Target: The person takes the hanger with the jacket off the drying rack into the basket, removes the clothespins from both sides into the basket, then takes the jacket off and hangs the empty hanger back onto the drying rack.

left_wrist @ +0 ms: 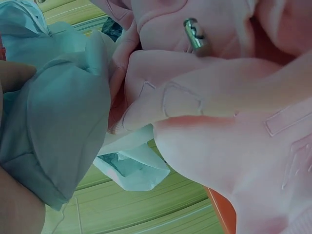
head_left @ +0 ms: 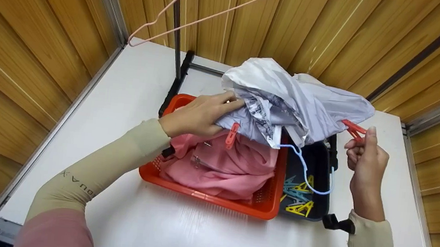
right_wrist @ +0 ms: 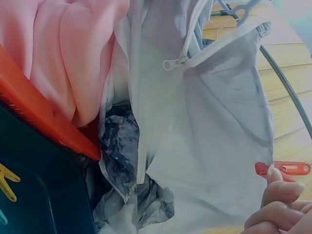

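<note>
A light grey jacket (head_left: pixel 308 96) with a zipper and dark patterned lining lies bunched over the baskets, a blue hanger (head_left: pixel 305 169) sticking out of it. My left hand (head_left: pixel 202 113) grips the jacket's left side. Close by it, a red clothespin (head_left: pixel 232 135) is clipped to the cloth. At the jacket's right edge, my right hand (head_left: pixel 366 167) pinches a second red clothespin (head_left: pixel 354 130) between thumb and fingers. In the right wrist view, that clothespin (right_wrist: pixel 292 168) touches the cloth; whether it bites on it I cannot tell.
Pink clothing (head_left: pixel 219 172) fills a red basket (head_left: pixel 212 199). Beside it, a dark bin (head_left: pixel 319 207) holds several yellow and blue clothespins (head_left: pixel 299 207). A pink hanger (head_left: pixel 210 18) hangs at the back near a black rack pole (head_left: pixel 176 29). Wood-look panels enclose the white table (head_left: pixel 175 233).
</note>
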The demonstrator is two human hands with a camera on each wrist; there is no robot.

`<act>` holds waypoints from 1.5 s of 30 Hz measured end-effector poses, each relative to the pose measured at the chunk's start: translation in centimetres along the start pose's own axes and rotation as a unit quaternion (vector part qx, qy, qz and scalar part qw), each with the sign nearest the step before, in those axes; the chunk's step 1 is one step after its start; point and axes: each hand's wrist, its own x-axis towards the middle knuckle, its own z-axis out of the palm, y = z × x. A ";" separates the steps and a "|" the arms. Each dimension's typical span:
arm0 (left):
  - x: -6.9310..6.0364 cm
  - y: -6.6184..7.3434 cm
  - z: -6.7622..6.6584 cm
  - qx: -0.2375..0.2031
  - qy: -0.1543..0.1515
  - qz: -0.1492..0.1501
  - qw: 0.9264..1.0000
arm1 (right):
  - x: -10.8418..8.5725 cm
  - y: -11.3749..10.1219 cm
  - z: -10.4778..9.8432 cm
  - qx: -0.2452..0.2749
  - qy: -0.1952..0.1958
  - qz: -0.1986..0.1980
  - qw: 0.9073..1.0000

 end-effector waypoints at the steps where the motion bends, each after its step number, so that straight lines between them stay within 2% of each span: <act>1: 0.0 0.0 0.0 0.002 0.003 0.004 1.000 | 0.0 0.0 0.0 -0.001 0.001 0.003 1.000; 5: 0.0 0.0 0.1 0.006 0.008 0.012 1.000 | -0.1 0.1 -0.1 0.006 -0.003 0.007 1.000; 13: -0.1 0.1 0.1 0.005 0.001 0.007 1.000 | -0.2 0.0 -0.1 0.048 -0.013 0.017 0.999; 24: -0.1 0.2 0.2 0.000 -0.007 0.000 1.000 | -0.4 0.1 -0.1 0.066 -0.006 -0.026 0.997; 36: 0.1 0.1 0.3 -0.012 -0.017 -0.034 0.999 | -0.6 0.0 -0.4 0.084 -0.019 -0.053 0.995; 45: 0.1 0.0 0.6 -0.023 -0.003 -0.061 0.998 | -0.8 0.7 -0.8 0.051 -0.027 -0.045 0.997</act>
